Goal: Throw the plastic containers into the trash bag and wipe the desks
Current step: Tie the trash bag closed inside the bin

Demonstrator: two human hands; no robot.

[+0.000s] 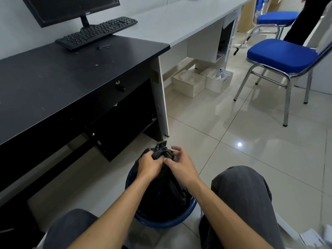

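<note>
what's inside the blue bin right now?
A black trash bag fills the blue bin, its neck bunched above the rim and gripped by the left hand and right hand. The bag is opaque and gathered shut, so its contents can't be seen.

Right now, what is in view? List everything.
bag: one, black, in the bin, neck gathered
bin: one, blue, on the floor
black desk: one, left
white desk: one, beyond the black desk
monitor: one, black, top left
keyboard: one, black, in front of the monitor
near chair: one, blue seat, right
far chair: one, blue seat, top right
boxes: two, cream, on the floor under the white desk
papers: some, white, floor, bottom right
other person: one, dark trousers, top right, mostly cut off
knees: two, dark trousers, either side of the bin
left hand: grips the bag's neck
right hand: pinches the bag's neck
</note>
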